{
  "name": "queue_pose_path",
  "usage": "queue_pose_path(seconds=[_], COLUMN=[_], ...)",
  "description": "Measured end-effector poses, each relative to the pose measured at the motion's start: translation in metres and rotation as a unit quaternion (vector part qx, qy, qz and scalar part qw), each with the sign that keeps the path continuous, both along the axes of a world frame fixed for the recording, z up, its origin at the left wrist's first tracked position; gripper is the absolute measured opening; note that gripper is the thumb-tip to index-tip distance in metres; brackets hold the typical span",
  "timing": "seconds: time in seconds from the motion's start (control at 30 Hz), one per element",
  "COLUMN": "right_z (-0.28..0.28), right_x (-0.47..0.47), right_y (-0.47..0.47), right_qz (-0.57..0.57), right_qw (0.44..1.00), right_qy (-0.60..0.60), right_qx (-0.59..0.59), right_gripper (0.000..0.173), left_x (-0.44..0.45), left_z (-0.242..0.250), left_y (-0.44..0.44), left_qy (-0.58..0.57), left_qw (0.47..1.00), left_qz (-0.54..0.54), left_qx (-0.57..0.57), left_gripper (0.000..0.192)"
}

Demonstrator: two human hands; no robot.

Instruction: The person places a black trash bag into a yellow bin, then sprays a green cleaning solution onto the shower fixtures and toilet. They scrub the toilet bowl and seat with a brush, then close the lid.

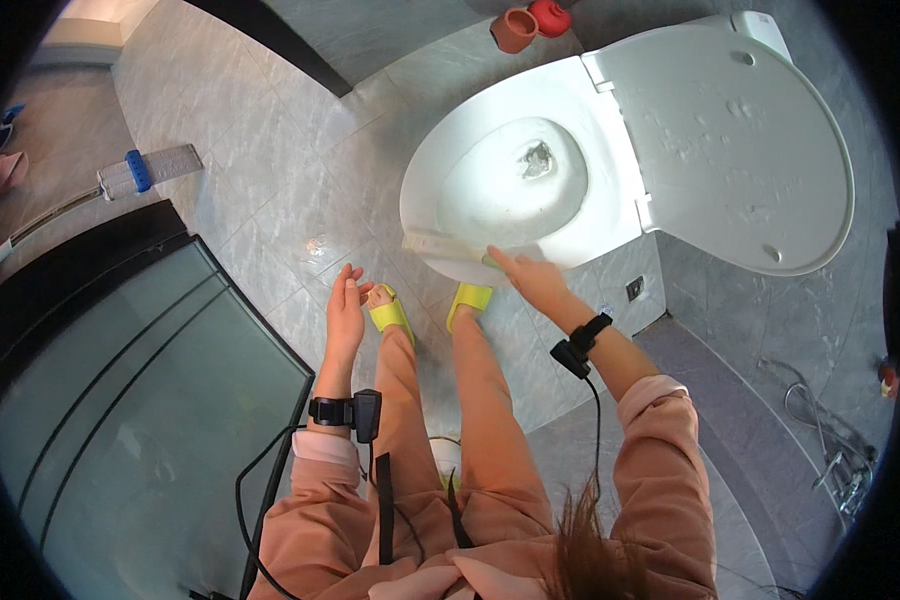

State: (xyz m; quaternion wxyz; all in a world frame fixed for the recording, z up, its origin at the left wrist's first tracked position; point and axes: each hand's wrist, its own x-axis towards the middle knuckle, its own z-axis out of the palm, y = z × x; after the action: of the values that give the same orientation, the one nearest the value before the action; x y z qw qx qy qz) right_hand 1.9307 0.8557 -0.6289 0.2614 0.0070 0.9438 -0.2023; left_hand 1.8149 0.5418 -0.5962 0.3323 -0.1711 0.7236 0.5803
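My right hand [536, 283] grips the pale green handle of a brush [450, 246], which is blurred. The brush lies across the near side of the white toilet bowl [420, 172], and its pale head reaches the rim's front left. Inside the bowl the drain opening [536, 160] shows, with a few dark specks below it. The raised toilet lid [735, 150] bears water drops. My left hand [346, 304] is apart from the bowl, above the floor by my left foot, with nothing in it and its fingers loosely spread.
A terracotta-coloured pot [514, 31] and a red round object [550, 18] sit by the wall behind the toilet. A flat mop [150, 171] lies at the left, past a frosted glass door [142, 405]. Shower fittings [844, 480] are at the lower right. Cables hang from both wrist straps.
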Motion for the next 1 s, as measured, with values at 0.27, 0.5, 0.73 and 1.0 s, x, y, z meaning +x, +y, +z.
queue_pose_path(seconds=[0.27, 0.5, 0.73, 1.0], right_z=[0.024, 0.024, 0.003, 0.04], right_x=[0.109, 0.121, -0.001, 0.078], right_y=[0.024, 0.104, 0.173, 0.163], right_qz=[-0.211, -0.298, -0.207, -0.252], right_qw=[0.973, 0.93, 0.933, 0.912], right_qy=[-0.092, -0.105, -0.031, -0.135], right_qx=[0.009, 0.189, 0.291, 0.295], right_gripper=[0.054, 0.057, 0.063, 0.063], left_x=[-0.001, 0.003, 0.004, 0.0], left_z=[0.001, 0.0, 0.001, 0.001], left_y=[0.006, 0.024, 0.034, 0.043], left_qy=[-0.001, -0.014, -0.011, -0.012], left_qw=[1.0, 1.0, 0.999, 0.999], left_qz=[-0.015, -0.007, -0.037, -0.035], left_qx=[0.004, 0.018, 0.012, 0.01], left_gripper=[0.049, 0.045, 0.048, 0.048])
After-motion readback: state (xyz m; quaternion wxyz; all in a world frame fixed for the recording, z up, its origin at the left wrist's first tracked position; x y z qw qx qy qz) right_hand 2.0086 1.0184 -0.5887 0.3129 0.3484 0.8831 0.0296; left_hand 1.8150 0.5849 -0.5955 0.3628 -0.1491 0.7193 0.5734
